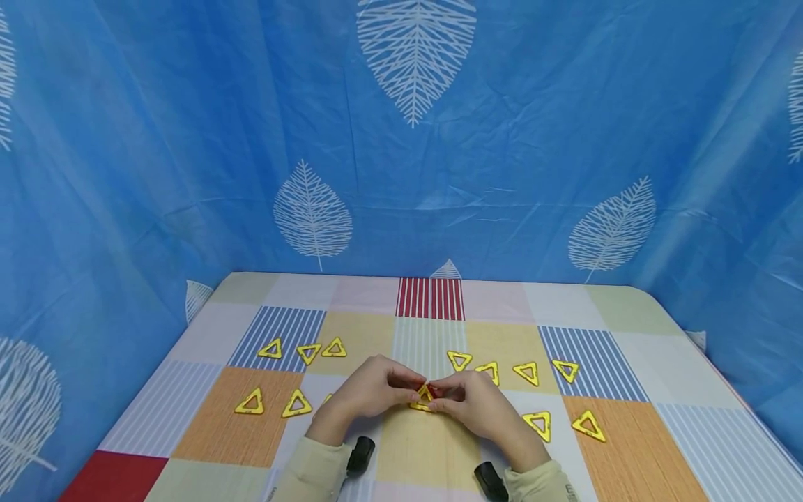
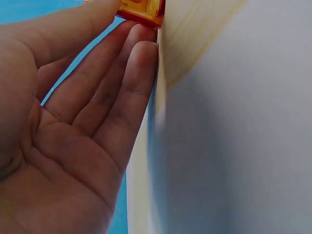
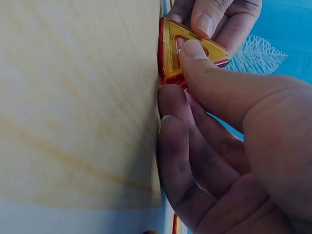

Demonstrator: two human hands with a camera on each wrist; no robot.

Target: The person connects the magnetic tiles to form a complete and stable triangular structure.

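Both hands meet at the near middle of the table over one yellow triangle frame with a red edge (image 1: 425, 396). My left hand (image 1: 410, 385) pinches it from the left, thumb above and fingers below, as the left wrist view shows (image 2: 127, 23) with the triangle (image 2: 141, 9) at the top. My right hand (image 1: 442, 397) pinches it from the right. In the right wrist view the right thumb lies on the triangle (image 3: 170, 53), the right hand (image 3: 179, 78) has fingers under it against the cloth, and the left fingertips (image 3: 214, 19) hold its far corner.
Several loose yellow triangles lie flat on the chequered tablecloth (image 1: 627, 446): one group at the left (image 1: 308, 353), another at the right (image 1: 527, 373), with two nearer ones (image 1: 588, 425). A blue leaf-print curtain (image 1: 414, 139) walls in the table on three sides.
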